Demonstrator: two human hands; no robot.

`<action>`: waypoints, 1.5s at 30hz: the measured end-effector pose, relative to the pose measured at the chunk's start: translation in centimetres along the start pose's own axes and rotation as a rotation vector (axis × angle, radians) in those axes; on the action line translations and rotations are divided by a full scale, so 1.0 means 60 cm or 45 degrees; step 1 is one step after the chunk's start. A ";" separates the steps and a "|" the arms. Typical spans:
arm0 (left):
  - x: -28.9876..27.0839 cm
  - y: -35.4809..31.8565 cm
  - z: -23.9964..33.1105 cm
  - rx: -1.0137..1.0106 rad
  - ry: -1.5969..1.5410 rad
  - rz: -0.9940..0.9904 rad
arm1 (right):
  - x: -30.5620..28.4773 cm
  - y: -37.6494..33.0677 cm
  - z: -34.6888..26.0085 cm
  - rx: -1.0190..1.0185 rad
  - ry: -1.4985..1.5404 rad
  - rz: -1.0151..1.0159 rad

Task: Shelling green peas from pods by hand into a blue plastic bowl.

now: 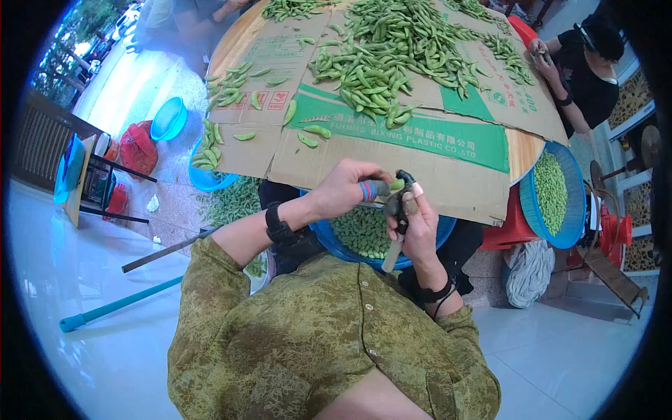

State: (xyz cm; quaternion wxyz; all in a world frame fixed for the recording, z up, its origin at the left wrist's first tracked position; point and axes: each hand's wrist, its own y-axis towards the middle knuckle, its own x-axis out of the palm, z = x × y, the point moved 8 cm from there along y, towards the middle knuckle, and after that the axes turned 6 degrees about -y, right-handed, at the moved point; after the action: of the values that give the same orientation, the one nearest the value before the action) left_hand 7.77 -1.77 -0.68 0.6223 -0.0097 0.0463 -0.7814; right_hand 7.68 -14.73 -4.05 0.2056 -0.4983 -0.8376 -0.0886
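My left hand [348, 187] is closed, its fingertips pinching a green bean pod [397, 185]; coloured wrapping covers one digit. Beside it, my right hand [418, 227] grips a small hand tool [393, 257] with a black upper part and a pale, flat lower end. Its exact kind is not clear. Both hands meet just off the table's near edge. Below them, a blue basin [445, 233] on my lap holds shelled green beans [360, 232]. A big heap of bean pods [392, 56] lies on flattened cardboard [336, 168] over the table.
At the right stands a blue basket [577, 203] of shelled beans. Empty pods [241, 199] are piled on the floor to the left, near a teal pole [126, 304]. Another person [591, 70] sits at the far right, and one more person [199, 24] is at the far left.
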 end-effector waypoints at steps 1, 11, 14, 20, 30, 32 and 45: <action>0.002 -0.005 -0.002 0.016 -0.084 0.007 | 0.009 -0.002 0.001 0.026 0.009 -0.029; 0.010 -0.023 -0.018 0.116 -0.152 0.160 | 0.025 -0.020 0.014 0.076 0.115 -0.166; 0.007 -0.033 0.008 0.217 0.095 0.227 | 0.014 -0.018 0.018 0.059 0.039 -0.053; -0.001 -0.027 -0.014 0.212 -0.021 0.212 | 0.018 -0.014 0.011 -0.007 -0.021 -0.036; 0.019 -0.018 -0.044 -0.043 -0.919 -0.036 | 0.030 -0.014 0.002 0.075 0.224 -0.240; 0.031 -0.020 -0.048 -0.106 -1.024 -0.118 | 0.029 -0.018 0.003 0.075 0.236 -0.289; 0.019 -0.022 -0.056 -0.245 -0.634 -0.037 | 0.005 -0.036 -0.019 -0.696 -1.014 -0.079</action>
State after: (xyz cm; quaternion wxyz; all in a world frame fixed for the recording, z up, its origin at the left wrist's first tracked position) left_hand 5.99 -2.39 -3.95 0.5993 -0.2616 -0.0344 -0.7558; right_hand 5.96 -15.95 -2.78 -0.2722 -0.5042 -0.8116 -0.1137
